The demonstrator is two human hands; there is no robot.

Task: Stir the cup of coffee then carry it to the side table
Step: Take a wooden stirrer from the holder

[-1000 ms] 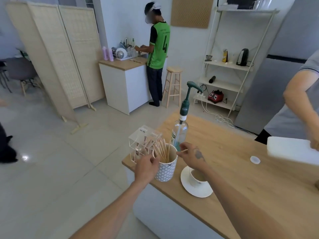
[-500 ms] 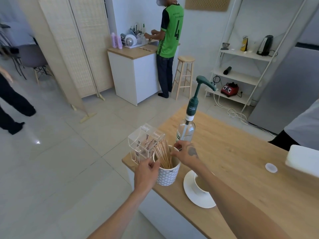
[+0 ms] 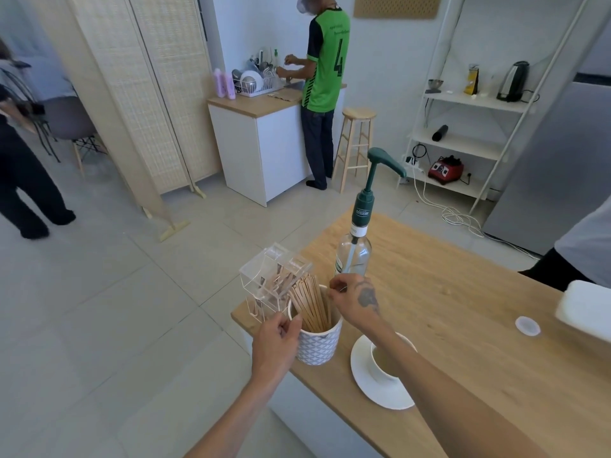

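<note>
A white coffee cup [image 3: 380,363] stands on a white saucer [image 3: 370,390] near the wooden table's front left corner, and my right forearm partly covers it. Left of it is a patterned cup [image 3: 319,347] full of wooden stirrers [image 3: 310,305]. My left hand [image 3: 276,338] grips that cup's left side, thumb at the rim. My right hand [image 3: 353,300] hovers over the cup's right rim. Its fingertips pinch the top of one stirrer standing at the right.
A pump bottle [image 3: 355,249] and a clear sachet holder [image 3: 271,282] stand just behind the stirrer cup. A small white lid [image 3: 528,325] and a white box [image 3: 585,309] lie at the right, beside another person [image 3: 582,246]. The table edge [image 3: 264,335] drops to tiled floor.
My right hand, which held a stirrer near the bottle, has come down to the stirrer cup's rim. The person at the right has drawn their arm back. My left hand stays on the cup.
</note>
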